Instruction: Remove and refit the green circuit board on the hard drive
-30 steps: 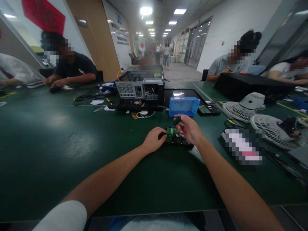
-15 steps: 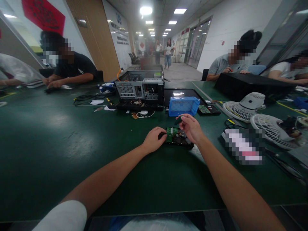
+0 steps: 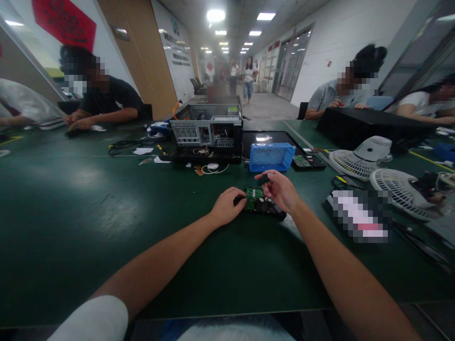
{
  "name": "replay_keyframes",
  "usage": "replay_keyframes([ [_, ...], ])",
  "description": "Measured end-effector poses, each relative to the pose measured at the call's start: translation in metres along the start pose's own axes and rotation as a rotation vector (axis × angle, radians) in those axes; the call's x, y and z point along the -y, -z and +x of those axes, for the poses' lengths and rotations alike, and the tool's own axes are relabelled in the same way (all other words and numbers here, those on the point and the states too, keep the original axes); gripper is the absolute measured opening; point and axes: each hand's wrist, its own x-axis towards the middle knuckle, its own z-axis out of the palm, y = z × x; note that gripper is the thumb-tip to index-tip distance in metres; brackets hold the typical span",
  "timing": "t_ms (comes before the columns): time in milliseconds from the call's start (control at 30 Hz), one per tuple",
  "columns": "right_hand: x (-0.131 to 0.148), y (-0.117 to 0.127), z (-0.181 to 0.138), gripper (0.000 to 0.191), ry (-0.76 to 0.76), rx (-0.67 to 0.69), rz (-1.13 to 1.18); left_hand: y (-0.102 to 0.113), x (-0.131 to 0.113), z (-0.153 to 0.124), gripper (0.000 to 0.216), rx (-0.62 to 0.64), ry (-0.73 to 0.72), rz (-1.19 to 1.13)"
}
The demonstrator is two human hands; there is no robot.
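Note:
A flat black device with a green circuit board [image 3: 254, 193] lies on the green table in front of me. My left hand [image 3: 229, 206] grips its left end, thumb at the near side and fingers curled over the far corner. Above the device's right half is my right hand [image 3: 281, 190], pinching a short dark object [image 3: 263, 180] between thumb and fingers. The object's lower end and exact kind cannot be made out. Dark parts and small wires show on the device beside the board, partly covered by my right hand.
Beyond the device stand a blue plastic bin [image 3: 272, 157] and an opened computer case [image 3: 206, 132]. A second circuit-board device [image 3: 308, 162] lies right of the bin. White fan parts [image 3: 369, 156] and a blurred-out packet [image 3: 359, 218] are at right. Co-workers sit on both sides.
My right hand has lowered slightly and shifted a little left with the dark object, which is now tilted differently. My left hand and the device have stayed in place.

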Motion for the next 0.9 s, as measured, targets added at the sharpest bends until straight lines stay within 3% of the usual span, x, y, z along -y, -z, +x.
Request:
replay_keyframes([
  [433, 0.0022, -0.0031, -0.0019, 0.039, -0.049, -0.004, 0.014, -0.0008, 0.0009, 0.0006, 0.014, -0.001, 0.0, 0.019],
  [900, 0.001, -0.0015, 0.001, 0.028, 0.015, -0.069, -0.021, -0.0012, 0.0016, 0.0, 0.014, 0.001, -0.011, 0.01],
])
